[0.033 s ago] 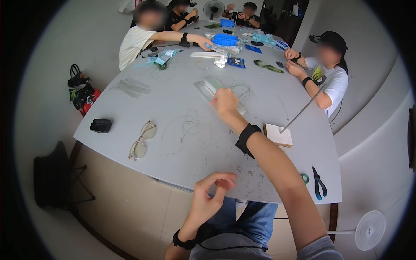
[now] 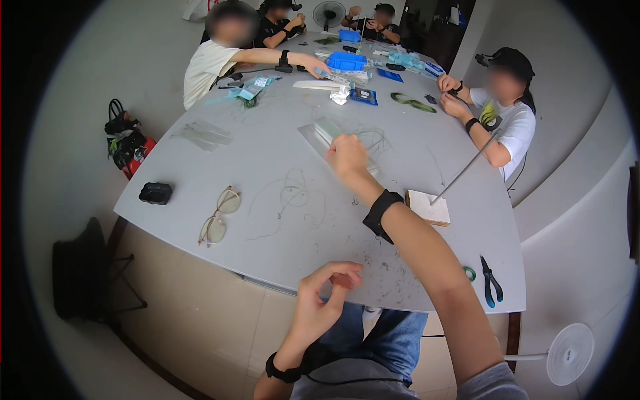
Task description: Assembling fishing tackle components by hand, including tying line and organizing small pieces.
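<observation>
My right hand (image 2: 350,157) reaches out over the middle of the table, fingers bent inward above a clear plastic packet (image 2: 313,138) with a pale green strip. Its fingertips are hidden by the back of the hand, so what they grip does not show. Dark thin strands (image 2: 375,141) lie beside the packet. Close to the table's front edge my left hand (image 2: 323,300) is curled, thumb and fingertips drawn together. Anything between them is too small to make out. Small dark scraps (image 2: 385,270) are scattered beside the left hand.
Glasses (image 2: 220,215) and a black open box (image 2: 155,193) lie to the left. A rod (image 2: 467,168) slants up from a pale block (image 2: 430,208) at the right, with pliers (image 2: 492,283) and green tape (image 2: 470,274) nearer. Co-workers sit around the far table, near a blue basket (image 2: 347,62).
My right hand has shifted very slightly to the right over the packet. My left hand keeps its curled pose.
</observation>
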